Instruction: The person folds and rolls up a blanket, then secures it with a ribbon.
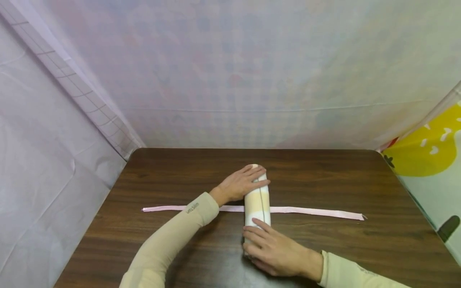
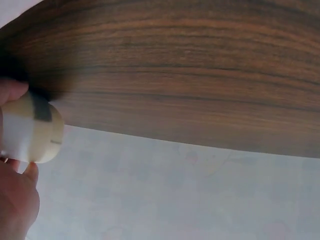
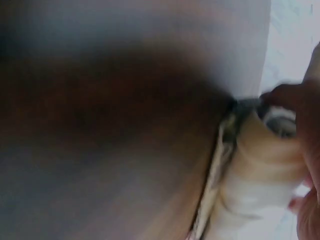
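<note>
A rolled-up cloth (image 1: 260, 202) in white and cream bands, with a thin dark line along it, lies lengthwise on the table over a pale pink ribbon (image 1: 313, 212). My left hand (image 1: 241, 182) grips its far end, fingers laid across the top. At the near end my right hand (image 1: 275, 250) holds the roll, fingers over its left side. In the left wrist view, a thumb and fingers sit on both sides of the banded roll (image 2: 35, 130). The right wrist view, though blurred, shows the open, layered end of the roll (image 3: 265, 160) beside the hand.
The ribbon's ends stretch out left and right across the dark wood table (image 1: 324, 180). A pale checked curtain (image 1: 230, 80) hangs behind the far edge. White sheeting (image 1: 43, 180) hangs at the left, and a printed cloth with a yellow shape (image 1: 425, 152) at the right.
</note>
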A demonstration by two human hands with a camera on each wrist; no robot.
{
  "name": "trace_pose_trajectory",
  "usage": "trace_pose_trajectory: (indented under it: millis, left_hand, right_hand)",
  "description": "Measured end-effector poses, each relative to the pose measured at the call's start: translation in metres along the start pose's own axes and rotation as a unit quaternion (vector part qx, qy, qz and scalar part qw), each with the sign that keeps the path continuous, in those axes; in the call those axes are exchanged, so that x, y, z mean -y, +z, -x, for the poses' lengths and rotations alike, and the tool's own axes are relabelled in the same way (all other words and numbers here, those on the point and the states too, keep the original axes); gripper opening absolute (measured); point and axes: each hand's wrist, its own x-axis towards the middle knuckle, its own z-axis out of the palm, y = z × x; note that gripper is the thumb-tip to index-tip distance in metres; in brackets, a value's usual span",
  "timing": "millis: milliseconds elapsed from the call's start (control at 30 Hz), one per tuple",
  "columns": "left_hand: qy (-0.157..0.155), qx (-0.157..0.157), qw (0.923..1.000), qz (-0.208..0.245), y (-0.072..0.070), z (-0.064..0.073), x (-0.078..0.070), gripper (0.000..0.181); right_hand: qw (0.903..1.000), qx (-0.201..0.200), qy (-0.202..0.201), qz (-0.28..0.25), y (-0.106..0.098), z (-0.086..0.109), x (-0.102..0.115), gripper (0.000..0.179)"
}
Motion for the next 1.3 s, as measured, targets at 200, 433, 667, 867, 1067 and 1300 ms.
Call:
trace_pose_trajectory:
  millis: [200, 433, 667, 867, 1067, 1300]
  left_hand:
    - [-0.003, 0.019, 0.9998, 0.008, -0.001, 0.001, -0.004, 0.079]
    - [-0.002, 0.023, 0.9997, 0.005, 0.0, 0.002, -0.008, 0.087]
    - [-0.002, 0.019, 0.9998, 0.005, 0.003, 0.002, -0.008, 0.088]
    - [-0.019, 0.006, 0.9998, -0.007, 0.005, 0.005, -0.002, 0.091]
    - [-0.065, 0.013, 0.9976, 0.023, -0.004, 0.008, 0.006, 0.092]
    - [-0.109, 0.02, 0.992, 0.06, -0.012, 0.018, 0.013, 0.082]
  right_hand:
    - [0.9987, 0.045, 0.012, -0.018, 0.005, 0.003, -0.005, 0.053]
    - [0.9939, 0.076, 0.026, -0.075, 0.009, 0.007, -0.004, 0.061]
    - [0.9902, 0.078, 0.034, -0.111, 0.011, 0.008, -0.007, 0.063]
    - [0.9935, 0.065, 0.023, -0.091, 0.009, 0.004, -0.009, 0.061]
    - [0.9943, 0.056, 0.017, -0.089, 0.003, -0.001, -0.011, 0.059]
    - [0.9912, 0.055, 0.041, -0.113, -0.003, -0.004, -0.017, 0.058]
